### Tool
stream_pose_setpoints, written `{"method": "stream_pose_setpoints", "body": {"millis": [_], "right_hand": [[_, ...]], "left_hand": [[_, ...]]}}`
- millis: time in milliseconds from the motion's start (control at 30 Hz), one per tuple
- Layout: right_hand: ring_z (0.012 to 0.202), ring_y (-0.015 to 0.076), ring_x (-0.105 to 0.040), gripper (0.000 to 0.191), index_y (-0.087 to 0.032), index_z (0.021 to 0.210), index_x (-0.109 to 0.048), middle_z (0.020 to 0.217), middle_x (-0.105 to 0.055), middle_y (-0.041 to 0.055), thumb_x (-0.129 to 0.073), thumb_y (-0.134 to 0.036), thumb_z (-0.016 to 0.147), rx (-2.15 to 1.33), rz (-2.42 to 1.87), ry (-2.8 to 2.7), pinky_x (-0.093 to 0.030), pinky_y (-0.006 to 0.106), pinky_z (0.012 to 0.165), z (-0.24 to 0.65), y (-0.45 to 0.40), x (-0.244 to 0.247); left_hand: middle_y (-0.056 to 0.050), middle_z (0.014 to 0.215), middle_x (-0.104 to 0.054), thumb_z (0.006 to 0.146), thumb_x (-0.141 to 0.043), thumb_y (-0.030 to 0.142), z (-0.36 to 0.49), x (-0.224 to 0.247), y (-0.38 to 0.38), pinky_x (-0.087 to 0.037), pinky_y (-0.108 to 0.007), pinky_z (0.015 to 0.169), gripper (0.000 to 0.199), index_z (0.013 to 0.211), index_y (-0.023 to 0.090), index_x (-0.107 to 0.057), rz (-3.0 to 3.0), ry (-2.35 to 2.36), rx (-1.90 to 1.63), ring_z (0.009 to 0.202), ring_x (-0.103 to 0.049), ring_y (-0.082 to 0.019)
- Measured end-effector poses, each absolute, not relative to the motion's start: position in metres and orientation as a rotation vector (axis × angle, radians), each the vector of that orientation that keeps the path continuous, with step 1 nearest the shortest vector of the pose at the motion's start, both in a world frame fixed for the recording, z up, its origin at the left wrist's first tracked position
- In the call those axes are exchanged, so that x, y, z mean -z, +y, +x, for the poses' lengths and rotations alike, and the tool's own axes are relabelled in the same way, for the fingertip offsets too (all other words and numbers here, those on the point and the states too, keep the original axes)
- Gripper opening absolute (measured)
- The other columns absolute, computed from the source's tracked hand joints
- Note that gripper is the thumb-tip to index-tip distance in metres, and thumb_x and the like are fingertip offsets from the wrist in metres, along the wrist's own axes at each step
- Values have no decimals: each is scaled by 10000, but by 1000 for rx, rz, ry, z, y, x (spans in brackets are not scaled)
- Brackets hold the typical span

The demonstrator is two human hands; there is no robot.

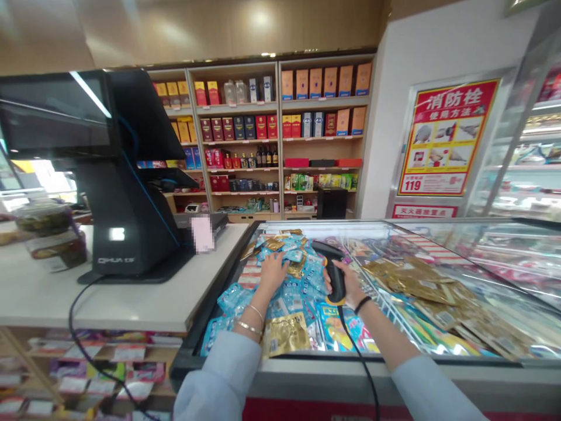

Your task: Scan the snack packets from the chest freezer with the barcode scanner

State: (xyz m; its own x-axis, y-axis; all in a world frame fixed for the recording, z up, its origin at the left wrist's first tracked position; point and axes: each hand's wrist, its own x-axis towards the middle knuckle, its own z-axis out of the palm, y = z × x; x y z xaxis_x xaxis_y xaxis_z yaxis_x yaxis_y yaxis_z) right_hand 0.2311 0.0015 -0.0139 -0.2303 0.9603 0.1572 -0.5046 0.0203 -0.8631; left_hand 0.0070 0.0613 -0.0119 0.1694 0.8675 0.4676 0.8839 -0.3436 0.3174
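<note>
In my right hand is a black handheld barcode scanner, its handle wrapped by my fingers and its head pointing up and to the left over the packets. A black cable runs down from its handle. My left hand rests on a pile of blue snack packets, thumb and fingers apart; its fingertips partly merge with the packets. Gold packets lie among the blue ones, including a gold packet near the front edge. Beside it is a colourful blue and yellow packet.
The packets lie on a glass-topped chest freezer. More gold packets spread over its right part. On the left, a counter carries a black point-of-sale terminal and a plastic jar. Shelves of boxes stand behind.
</note>
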Motion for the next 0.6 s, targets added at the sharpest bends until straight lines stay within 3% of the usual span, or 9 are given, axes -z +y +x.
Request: {"method": "stream_pose_setpoints", "body": {"millis": [133,267,367,467,600], "right_hand": [[339,124,-480,269,-195,753,-581,499,-552,-21,-598,-459,799,-1514,-599,-1014,-395,228,314,230,-3,20],[335,118,-484,278,-190,737,-575,504,-547,-20,-600,-460,799,-1513,-571,-1021,-397,225,315,230,-5,18],[329,120,-478,262,-192,766,-577,502,-543,-22,-609,-450,789,-1504,-550,-1003,-393,228,312,229,-5,15],[324,118,-466,258,-193,778,-578,497,-530,-26,-603,-449,797,-1516,-529,-1015,-386,228,307,227,-6,13],[326,120,-471,276,-194,764,-576,497,-524,-27,-589,-466,810,-1560,-519,-1076,-390,231,311,225,-9,12]], "left_hand": [[-93,1501,-446,950,-416,458,7,16,58,-286,-504,1121,488,1404,298,-495,-2504,-1799,750,1408,-345,-310],[-54,1481,-483,958,-396,452,6,13,51,-221,-564,1143,441,1358,344,-546,-2540,-1820,681,1408,-357,-317],[-85,1434,-530,956,-405,406,6,8,47,-239,-553,1138,397,1244,280,-647,-2429,-1814,732,1356,-425,-319],[-141,1318,-606,939,-417,319,5,4,48,-336,-469,1087,348,1079,182,-704,-2251,-1828,790,1258,-503,-305],[-169,1195,-630,882,-531,312,-1,7,58,-414,-423,990,335,1154,137,-619,-2099,-1925,855,1164,-545,-308]]}}
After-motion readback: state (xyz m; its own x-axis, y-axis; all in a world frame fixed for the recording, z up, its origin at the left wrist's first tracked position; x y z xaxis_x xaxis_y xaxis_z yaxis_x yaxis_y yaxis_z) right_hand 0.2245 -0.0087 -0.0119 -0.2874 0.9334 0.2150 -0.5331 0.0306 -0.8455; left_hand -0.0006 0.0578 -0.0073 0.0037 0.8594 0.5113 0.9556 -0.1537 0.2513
